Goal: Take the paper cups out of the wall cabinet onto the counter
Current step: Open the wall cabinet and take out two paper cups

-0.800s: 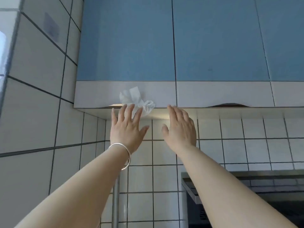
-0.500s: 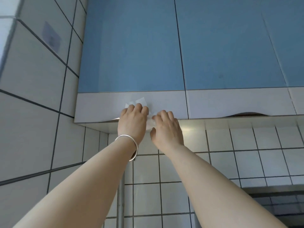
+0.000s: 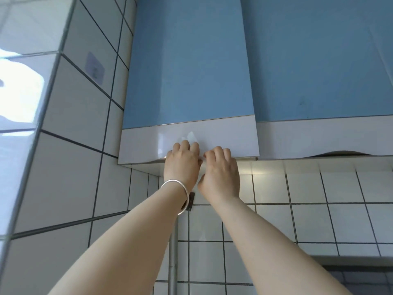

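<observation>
The wall cabinet's left door (image 3: 191,67) is blue with a white lower band (image 3: 140,145). My left hand (image 3: 182,165), with a silver bangle on its wrist, and my right hand (image 3: 221,173) sit side by side, fingers curled over the door's bottom edge. A piece of white tissue (image 3: 191,136) is pressed between the fingers and the band, and only its tip shows. The door's lower right corner stands slightly out in front of the neighbouring door. No paper cups are visible; the cabinet's inside is hidden.
A second blue door (image 3: 319,60) hangs shut to the right. White tiled wall (image 3: 319,220) runs below the cabinet and a tiled side wall (image 3: 70,167) is close on the left. A grey vertical pipe (image 3: 172,262) stands beneath my left wrist. A dark appliance edge (image 3: 361,271) is at lower right.
Both hands rose from flat below the cabinet to curl over the left door's bottom edge, trapping the tissue. The door has come slightly outward. The view tilted upward.
</observation>
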`<state>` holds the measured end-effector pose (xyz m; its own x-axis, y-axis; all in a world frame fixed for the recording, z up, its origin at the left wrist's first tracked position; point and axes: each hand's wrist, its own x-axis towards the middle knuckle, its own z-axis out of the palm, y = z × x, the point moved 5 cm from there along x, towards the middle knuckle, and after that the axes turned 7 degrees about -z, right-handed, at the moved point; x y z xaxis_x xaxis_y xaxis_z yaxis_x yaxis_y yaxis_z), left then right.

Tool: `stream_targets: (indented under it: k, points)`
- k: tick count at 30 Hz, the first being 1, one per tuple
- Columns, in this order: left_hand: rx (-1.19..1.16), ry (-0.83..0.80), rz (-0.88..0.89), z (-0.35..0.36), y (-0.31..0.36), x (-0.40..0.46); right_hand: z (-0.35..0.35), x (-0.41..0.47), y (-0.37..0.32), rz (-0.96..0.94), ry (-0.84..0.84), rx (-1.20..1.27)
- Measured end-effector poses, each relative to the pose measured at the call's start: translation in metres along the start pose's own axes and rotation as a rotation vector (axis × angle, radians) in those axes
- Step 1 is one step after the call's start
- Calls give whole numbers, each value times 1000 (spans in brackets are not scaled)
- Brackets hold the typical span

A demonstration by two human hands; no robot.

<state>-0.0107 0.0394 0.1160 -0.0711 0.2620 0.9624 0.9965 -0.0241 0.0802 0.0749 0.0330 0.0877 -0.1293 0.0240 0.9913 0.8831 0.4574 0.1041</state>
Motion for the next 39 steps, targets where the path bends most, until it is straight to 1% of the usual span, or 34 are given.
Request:
stream_targets:
  k: [5, 7, 8, 10, 11, 12, 13, 14, 15, 16, 17, 18, 23, 28, 34, 39]
  points:
    - [-190, 39, -64, -41, -13, -13, -28, -2, -30, -64, 146, -23]
    - [-283, 45, -103, -62, -20, -20, -41, -4, -45, -122, 222, 11]
    - [-330, 46, -126, -71, -24, -23, -48, -7, -53, -164, 267, 95]
    - [-395, 58, -172, -88, -32, -29, -62, -16, -65, -227, 363, 402]
    - [-415, 74, -199, -95, -36, -32, -65, -22, -69, -198, 385, 576]
    - [-425, 96, -228, -102, -41, -34, -66, -27, -70, -116, 378, 737]
    - [-426, 121, -252, -107, -46, -36, -65, -30, -70, -2, 335, 878]
    - [-419, 149, -265, -114, -50, -37, -60, -31, -73, 113, 250, 984]
    - [-405, 176, -269, -119, -55, -38, -55, -31, -77, 201, 142, 1047]
    - [-380, 199, -269, -126, -59, -39, -52, -28, -83, 241, 51, 1078]
    - [-345, 221, -270, -132, -62, -41, -50, -25, -90, 240, -4, 1100]
    - [-306, 240, -276, -138, -66, -43, -52, -21, -97, 220, -23, 1130]
    - [-216, 373, -302, -159, -85, -56, -60, -10, -134, 190, -46, 1295]
    - [-284, 459, -430, -176, -108, -64, -52, -8, -161, 147, -119, 1373]
    - [-346, 440, -578, -187, -141, -67, -47, -5, -192, 83, -220, 1408]
    - [-362, 425, -651, -190, -158, -68, -46, -7, -207, 102, -260, 1396]
